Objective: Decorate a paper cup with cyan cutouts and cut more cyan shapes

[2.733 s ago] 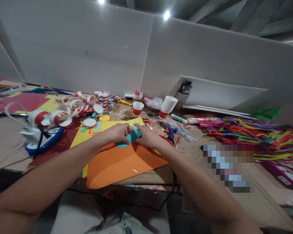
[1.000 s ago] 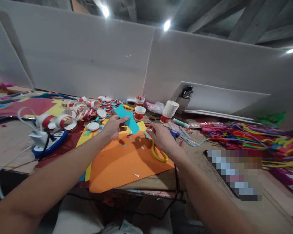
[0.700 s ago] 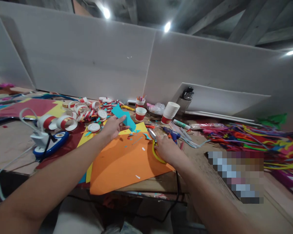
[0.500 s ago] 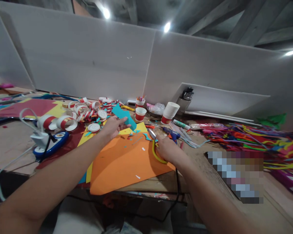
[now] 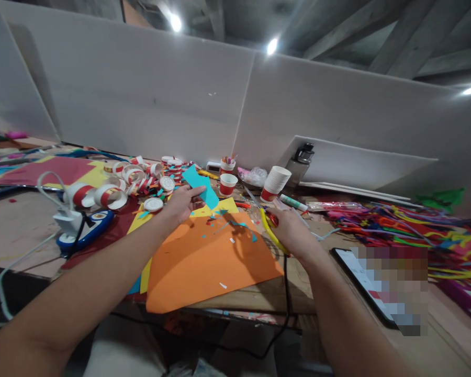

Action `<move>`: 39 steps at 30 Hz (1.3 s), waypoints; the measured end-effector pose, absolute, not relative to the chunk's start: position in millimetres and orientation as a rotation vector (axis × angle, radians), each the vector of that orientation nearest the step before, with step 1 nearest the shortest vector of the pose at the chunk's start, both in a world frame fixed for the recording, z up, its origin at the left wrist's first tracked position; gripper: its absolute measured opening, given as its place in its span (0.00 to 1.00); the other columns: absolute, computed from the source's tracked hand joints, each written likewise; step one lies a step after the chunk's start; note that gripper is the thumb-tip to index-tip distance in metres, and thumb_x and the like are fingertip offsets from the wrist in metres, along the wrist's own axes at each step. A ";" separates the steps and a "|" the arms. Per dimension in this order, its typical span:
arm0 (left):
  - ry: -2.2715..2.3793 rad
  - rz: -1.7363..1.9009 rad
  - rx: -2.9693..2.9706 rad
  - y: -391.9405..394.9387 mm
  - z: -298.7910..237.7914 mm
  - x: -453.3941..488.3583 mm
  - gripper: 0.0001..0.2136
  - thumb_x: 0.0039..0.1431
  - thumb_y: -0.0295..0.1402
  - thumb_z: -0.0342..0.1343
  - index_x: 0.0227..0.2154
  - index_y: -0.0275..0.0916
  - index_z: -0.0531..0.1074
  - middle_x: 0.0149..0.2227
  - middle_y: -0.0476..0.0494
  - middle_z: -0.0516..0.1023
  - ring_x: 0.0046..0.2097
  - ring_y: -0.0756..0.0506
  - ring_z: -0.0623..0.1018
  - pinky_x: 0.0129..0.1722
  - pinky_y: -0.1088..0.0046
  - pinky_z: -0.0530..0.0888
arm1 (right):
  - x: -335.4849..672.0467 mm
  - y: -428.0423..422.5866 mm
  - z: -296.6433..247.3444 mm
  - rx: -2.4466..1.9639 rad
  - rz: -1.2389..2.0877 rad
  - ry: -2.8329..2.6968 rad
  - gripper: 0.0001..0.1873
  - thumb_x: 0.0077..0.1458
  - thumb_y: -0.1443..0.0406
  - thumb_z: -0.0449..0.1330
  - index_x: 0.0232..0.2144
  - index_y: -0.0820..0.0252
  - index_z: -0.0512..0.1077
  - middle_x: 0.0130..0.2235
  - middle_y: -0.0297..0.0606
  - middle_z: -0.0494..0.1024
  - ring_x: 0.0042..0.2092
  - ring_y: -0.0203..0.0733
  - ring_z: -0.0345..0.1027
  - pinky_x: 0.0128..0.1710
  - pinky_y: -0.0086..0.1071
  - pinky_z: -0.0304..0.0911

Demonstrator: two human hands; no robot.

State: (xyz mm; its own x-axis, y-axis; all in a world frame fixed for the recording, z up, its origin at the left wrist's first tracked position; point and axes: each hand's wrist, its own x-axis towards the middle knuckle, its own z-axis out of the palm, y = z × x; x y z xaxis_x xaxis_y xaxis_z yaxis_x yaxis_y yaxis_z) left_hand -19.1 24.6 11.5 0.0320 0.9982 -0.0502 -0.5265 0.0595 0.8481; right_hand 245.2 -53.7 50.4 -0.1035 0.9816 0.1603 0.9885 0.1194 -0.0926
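Observation:
A piece of turquoise paper (image 5: 199, 184) is pinched in my left hand (image 5: 183, 204), raised over the far edge of an orange sheet (image 5: 204, 262). My right hand (image 5: 292, 230) grips a pair of scissors with yellow handles (image 5: 272, 233) at the right side of that sheet. The blades point away from me, to the left of the stacked cups, apart from the turquoise paper. Small turquoise and white scraps lie on the orange sheet, and a yellow sheet (image 5: 225, 207) shows beneath its far edge.
Behind stand a single paper cup (image 5: 228, 186), a cup stack (image 5: 275, 184) and a bottle (image 5: 300, 165). Cut cup rings (image 5: 112, 195) and a blue power strip (image 5: 85, 230) are left. Pipe cleaners (image 5: 408, 225) and a phone (image 5: 363, 288) lie right.
My right hand has drawn the scissors rightward, away from the turquoise paper. A turquoise scrap has shifted on the orange sheet. My left hand keeps its hold, nearly still.

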 end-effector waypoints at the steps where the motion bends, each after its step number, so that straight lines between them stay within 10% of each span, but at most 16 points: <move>1: 0.815 1.361 0.769 24.4 11.0 -18.7 0.18 0.37 0.27 0.69 0.22 0.37 0.61 0.16 0.58 0.65 0.18 0.55 0.67 0.19 0.79 0.71 | 244.8 -53.6 49.8 -1.938 -0.034 -2.193 0.18 0.49 0.73 0.54 0.41 0.62 0.74 0.39 0.48 0.79 0.42 0.49 0.71 0.36 0.33 0.58; 10: 0.819 1.344 0.800 17.6 15.7 -13.8 0.18 0.37 0.28 0.69 0.21 0.37 0.61 0.17 0.58 0.65 0.19 0.55 0.67 0.19 0.79 0.70 | 213.9 -64.5 35.1 -1.287 0.804 -1.815 0.30 0.51 0.68 0.53 0.58 0.54 0.56 0.44 0.41 0.74 0.40 0.41 0.70 0.34 0.30 0.65; 22: 0.664 1.282 0.930 8.8 21.2 -9.8 0.11 0.43 0.29 0.65 0.29 0.35 0.69 0.23 0.53 0.73 0.20 0.54 0.70 0.18 0.78 0.70 | 182.9 -78.6 31.4 -1.289 1.134 -1.824 0.19 0.56 0.47 0.54 0.36 0.55 0.63 0.24 0.28 0.66 0.21 0.30 0.58 0.20 0.24 0.57; 39: 0.620 1.174 1.029 2.6 20.5 -7.3 0.11 0.44 0.30 0.64 0.30 0.33 0.71 0.25 0.50 0.74 0.23 0.54 0.71 0.17 0.81 0.68 | 182.6 -78.0 24.9 -1.335 1.275 -1.741 0.17 0.55 0.50 0.57 0.34 0.55 0.61 0.23 0.24 0.64 0.18 0.27 0.58 0.15 0.20 0.57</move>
State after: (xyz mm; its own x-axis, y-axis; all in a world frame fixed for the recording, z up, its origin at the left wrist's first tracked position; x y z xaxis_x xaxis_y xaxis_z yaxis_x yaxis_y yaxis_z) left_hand -7.3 2.6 20.5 0.3075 0.9454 0.1077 -0.4439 0.0424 0.8951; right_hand 182.6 -78.0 24.9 -0.3187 0.9434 -0.0921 0.3727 0.0353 -0.9273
